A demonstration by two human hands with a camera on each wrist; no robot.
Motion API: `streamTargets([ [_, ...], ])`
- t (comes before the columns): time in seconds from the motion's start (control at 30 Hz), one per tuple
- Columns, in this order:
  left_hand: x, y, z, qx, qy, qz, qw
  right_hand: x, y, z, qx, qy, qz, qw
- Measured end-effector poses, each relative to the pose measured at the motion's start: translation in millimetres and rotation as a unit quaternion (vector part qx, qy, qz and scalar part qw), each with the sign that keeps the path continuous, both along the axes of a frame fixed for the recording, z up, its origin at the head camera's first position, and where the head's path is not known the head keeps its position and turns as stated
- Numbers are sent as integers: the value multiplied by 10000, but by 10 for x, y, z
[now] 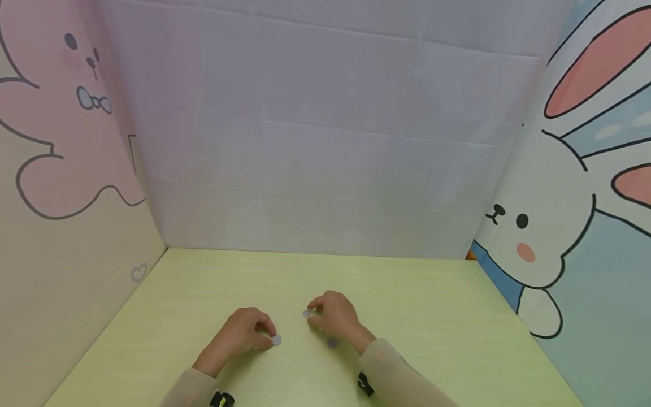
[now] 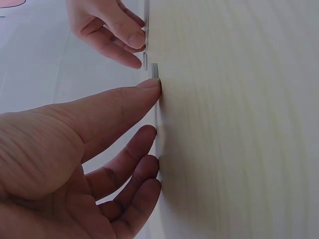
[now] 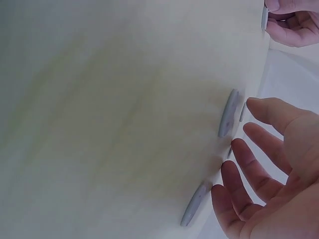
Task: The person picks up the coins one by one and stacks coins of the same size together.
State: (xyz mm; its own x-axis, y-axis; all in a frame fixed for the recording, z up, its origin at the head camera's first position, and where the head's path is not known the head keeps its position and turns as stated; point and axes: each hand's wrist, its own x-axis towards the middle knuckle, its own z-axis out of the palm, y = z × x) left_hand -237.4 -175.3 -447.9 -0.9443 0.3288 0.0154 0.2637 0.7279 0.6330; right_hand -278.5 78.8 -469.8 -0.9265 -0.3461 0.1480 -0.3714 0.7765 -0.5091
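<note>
A pale, creased backdrop (image 1: 325, 141) stands behind the workspace, flanked by a left panel (image 1: 56, 260) with a pink bow-tied cartoon animal and a right panel (image 1: 605, 282) with a white cartoon rabbit. Below spreads a pale yellow-green tabletop with wood grain (image 1: 447, 316).

The person's right hand (image 1: 335, 312) hangs low over it, thumb and forefinger narrowly apart with a small grey disc (image 1: 306, 313) between their tips; whether they grip it I cannot tell. The other fingers are loosely bent. The left hand (image 1: 241, 330) pinches a second grey disc (image 1: 277, 340) by its edge between thumb and forefinger.

A third disc (image 1: 332, 342) lies in shadow beneath the right wrist. From the right wrist, two thick-edged discs, an upper one (image 3: 229, 113) and a lower one (image 3: 193, 204), appear flat on the table near that hand; a thin grey sliver (image 3: 230, 152) beyond the fingertips is too hidden to name.

The discs look light, stiff and smooth, probably hard to break but apt to slide on the bare table. Their rims are low, so the best hold is likely thumb and forefinger on opposite edges, with little pressure downward.

Faint darker specks show on the upper and lower discs, too blurred to read. No brand, label or writing is legible anywhere; the panels carry drawings only.
</note>
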Motion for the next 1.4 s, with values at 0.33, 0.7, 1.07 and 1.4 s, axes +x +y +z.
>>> streamTargets([
  [0.33,-7,-1,-1,-8,-48,29,10000,-20,-44,-10,155,138,-15,9998],
  [0.7,-5,1,3,-31,-105,73,9999,-7,-58,17,94,36,-75,9999],
  [1.07,-16,-7,-12,-44,-63,75,9999,-4,-70,27,138,29,-121,9998],
  [1.4,-6,-2,4,-42,-115,71,9999,8,-81,34,130,24,-171,9998],
])
